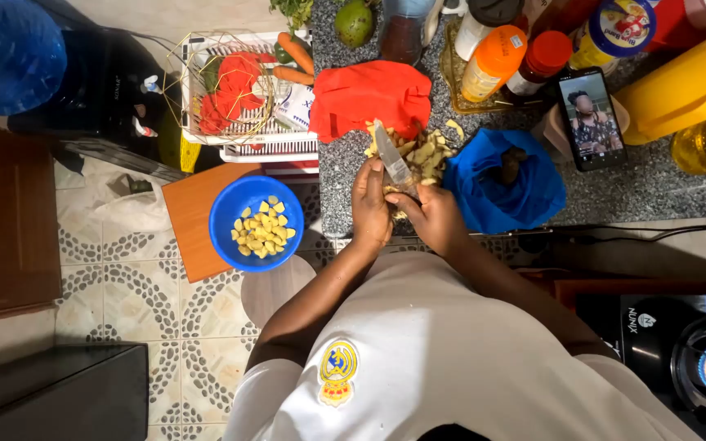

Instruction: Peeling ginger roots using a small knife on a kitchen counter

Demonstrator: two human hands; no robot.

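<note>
My left hand [369,204] grips a knife [390,155], its blade pointing away from me over a pile of pale yellow peeled pieces [422,151] on the speckled counter [345,163]. My right hand [435,216] sits beside it, closed around a small piece that is mostly hidden by the fingers. The two hands touch at the counter's near edge. To the left, a blue bowl [243,196] holds several yellow cut pieces [263,229] and rests on an orange board [194,212].
A red bag [377,94] lies behind the pile. A blue bag [488,188] holding a brown root [512,163] lies to the right. A phone [590,114], bottles [492,61], a yellow jug [688,86] and a white basket [283,149] of carrots crowd the back.
</note>
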